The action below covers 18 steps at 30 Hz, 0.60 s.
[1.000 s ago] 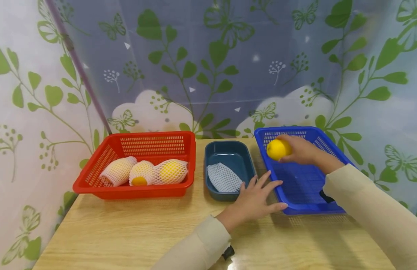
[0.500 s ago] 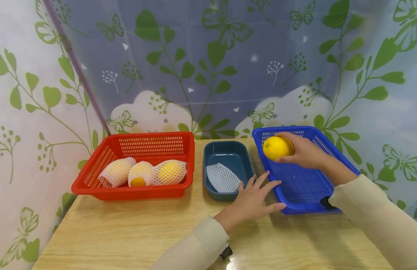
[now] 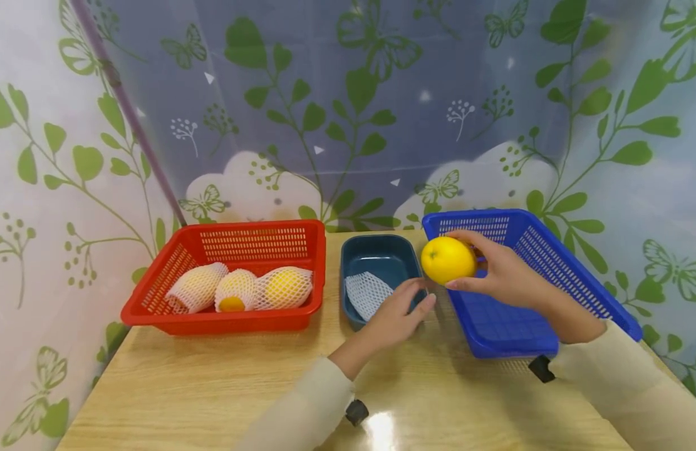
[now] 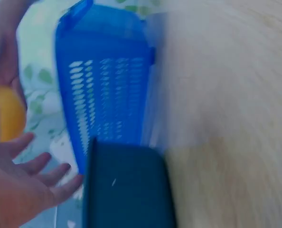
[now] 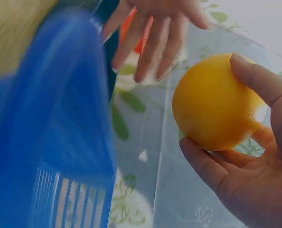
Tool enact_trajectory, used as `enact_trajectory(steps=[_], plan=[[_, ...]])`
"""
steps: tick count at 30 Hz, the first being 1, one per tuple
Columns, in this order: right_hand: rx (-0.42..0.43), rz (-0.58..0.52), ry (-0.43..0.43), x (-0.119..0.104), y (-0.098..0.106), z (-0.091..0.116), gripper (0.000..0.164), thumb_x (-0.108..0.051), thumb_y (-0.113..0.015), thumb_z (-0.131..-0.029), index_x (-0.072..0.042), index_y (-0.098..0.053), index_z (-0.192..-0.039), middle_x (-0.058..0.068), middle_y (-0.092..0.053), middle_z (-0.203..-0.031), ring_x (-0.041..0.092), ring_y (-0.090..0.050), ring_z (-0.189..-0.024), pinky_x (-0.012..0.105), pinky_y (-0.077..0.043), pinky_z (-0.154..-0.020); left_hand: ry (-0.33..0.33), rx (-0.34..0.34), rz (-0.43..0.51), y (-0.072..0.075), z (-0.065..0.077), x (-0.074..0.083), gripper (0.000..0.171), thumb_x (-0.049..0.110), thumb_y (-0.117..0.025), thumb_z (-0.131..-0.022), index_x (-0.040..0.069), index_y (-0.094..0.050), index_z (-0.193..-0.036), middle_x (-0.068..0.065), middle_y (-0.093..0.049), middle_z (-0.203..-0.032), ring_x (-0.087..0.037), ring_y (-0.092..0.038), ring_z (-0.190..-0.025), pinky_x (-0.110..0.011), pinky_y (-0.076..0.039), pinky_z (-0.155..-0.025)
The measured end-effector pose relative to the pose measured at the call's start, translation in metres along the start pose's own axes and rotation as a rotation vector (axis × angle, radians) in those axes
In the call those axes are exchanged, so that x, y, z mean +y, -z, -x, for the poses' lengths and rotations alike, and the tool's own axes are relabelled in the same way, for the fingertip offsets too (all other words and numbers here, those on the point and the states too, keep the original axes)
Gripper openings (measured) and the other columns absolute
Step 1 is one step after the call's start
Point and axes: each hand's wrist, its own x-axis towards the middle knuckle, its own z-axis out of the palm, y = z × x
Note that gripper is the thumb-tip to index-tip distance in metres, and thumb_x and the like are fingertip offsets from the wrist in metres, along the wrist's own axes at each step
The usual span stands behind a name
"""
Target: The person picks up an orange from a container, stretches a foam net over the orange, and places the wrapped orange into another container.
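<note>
My right hand [image 3: 511, 269] holds a round yellow orange [image 3: 448, 260] between thumb and fingers, above the left rim of the blue basket [image 3: 505, 344]. In the right wrist view the orange [image 5: 217, 102] is bare and smooth, gripped from one side. My left hand [image 3: 394, 313] is over the right edge of the teal dish [image 3: 381, 241], its fingers pointing toward the orange and holding nothing. The left wrist view shows those fingers [image 4: 41, 166] spread below the fruit. A white foam net sleeve [image 3: 366, 293] lies in the dish, partly hidden behind the left hand.
On the left stands a red basket [image 3: 229, 321] with several fruits in foam nets [image 3: 237, 289]. All the containers rest on a wooden table [image 3: 223, 382]. A patterned curtain [image 3: 302, 125] hangs close behind and on both sides.
The right hand has brought the orange leftward and nearer, from over the blue basket to its left rim. The left hand has left the blue basket's edge and moved left over the dish.
</note>
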Motion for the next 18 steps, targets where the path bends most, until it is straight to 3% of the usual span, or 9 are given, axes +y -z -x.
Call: enact_trajectory(steps=[2, 5, 8, 12, 15, 18], plan=[[0.008, -0.073, -0.002, -0.006, -0.005, 0.003, 0.070, -0.016, -0.077, -0.084, -0.008, -0.040, -0.143, 0.015, -0.049, -0.135, 0.029, -0.060, -0.106, 0.023, -0.053, -0.085, -0.007, 0.053, 0.158, 0.013, 0.005, -0.001, 0.063, 0.056, -0.033, -0.101, 0.016, -0.034, -0.149, -0.006, -0.036, -0.152, -0.022, -0.041, -0.136, -0.040, -0.040, -0.108], [0.026, -0.179, -0.012, -0.015, -0.015, 0.007, 0.072, -0.012, -0.076, -0.084, -0.009, -0.037, -0.145, 0.015, -0.046, -0.139, 0.032, -0.058, -0.112, 0.019, -0.050, -0.087, -0.070, 0.103, 0.376, 0.033, 0.014, -0.001, 0.067, 0.056, -0.043, -0.098, 0.019, -0.025, -0.152, -0.008, -0.032, -0.154, -0.027, -0.041, -0.136, -0.040, -0.042, -0.105], [0.040, -0.287, -0.033, -0.024, -0.029, 0.009, 0.072, -0.010, -0.075, -0.085, -0.009, -0.036, -0.145, 0.015, -0.046, -0.139, 0.034, -0.057, -0.114, 0.019, -0.049, -0.089, -0.137, 0.124, 0.491, 0.051, 0.023, 0.000, 0.075, 0.053, -0.054, -0.095, 0.021, -0.021, -0.153, -0.010, -0.028, -0.155, -0.031, -0.039, -0.137, -0.040, -0.044, -0.103], [0.062, -0.449, -0.078, -0.037, -0.052, 0.012, 0.071, -0.007, -0.074, -0.085, -0.009, -0.034, -0.143, 0.017, -0.048, -0.137, 0.034, -0.056, -0.113, 0.022, -0.051, -0.089, -0.165, 0.104, 0.525, 0.066, 0.034, 0.003, 0.085, 0.057, -0.062, -0.088, 0.020, -0.021, -0.153, -0.010, -0.026, -0.156, -0.032, -0.039, -0.137, -0.043, -0.046, -0.101], [0.083, -0.551, -0.113, -0.046, -0.069, 0.015, 0.071, -0.005, -0.074, -0.085, -0.008, -0.031, -0.142, 0.020, -0.045, -0.138, 0.035, -0.055, -0.112, 0.024, -0.052, -0.088, -0.143, 0.057, 0.502, 0.072, 0.042, 0.004, 0.087, 0.058, -0.066, -0.084, 0.023, -0.024, -0.152, -0.006, -0.026, -0.156, -0.030, -0.037, -0.138, -0.043, -0.046, -0.101], [0.086, -0.622, -0.124, -0.052, -0.084, 0.015, 0.071, -0.004, -0.072, -0.086, -0.005, -0.029, -0.141, 0.023, -0.043, -0.139, 0.037, -0.054, -0.112, 0.025, -0.052, -0.087, -0.106, 0.024, 0.465, 0.075, 0.048, 0.002, 0.080, 0.047, -0.071, -0.085, 0.025, -0.029, -0.150, -0.004, -0.029, -0.154, -0.029, -0.037, -0.137, -0.038, -0.048, -0.099]])
